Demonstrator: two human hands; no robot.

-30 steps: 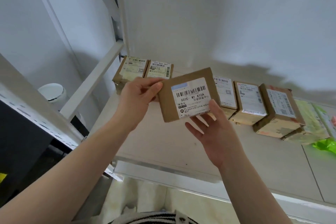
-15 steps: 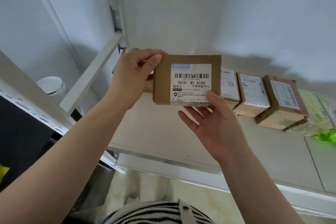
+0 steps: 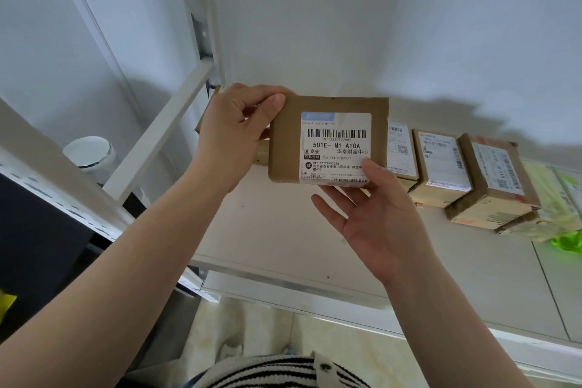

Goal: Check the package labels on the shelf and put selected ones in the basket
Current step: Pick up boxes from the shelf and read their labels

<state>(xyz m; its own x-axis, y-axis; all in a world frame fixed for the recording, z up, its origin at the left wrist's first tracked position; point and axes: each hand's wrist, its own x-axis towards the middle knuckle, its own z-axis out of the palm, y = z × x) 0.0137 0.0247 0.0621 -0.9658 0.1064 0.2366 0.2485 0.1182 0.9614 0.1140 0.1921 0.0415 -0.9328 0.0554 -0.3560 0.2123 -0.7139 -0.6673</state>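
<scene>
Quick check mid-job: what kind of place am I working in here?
Probably a parcel pickup or storage room. A white metal shelf carries a row of small labelled cardboard parcels, and both hands hold a package with a barcoded shipping label.

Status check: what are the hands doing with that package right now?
Left hand grips package by its left edge. Right hand supports the bottom, thumb on label. Held above shelf. Basket not in view.
</scene>
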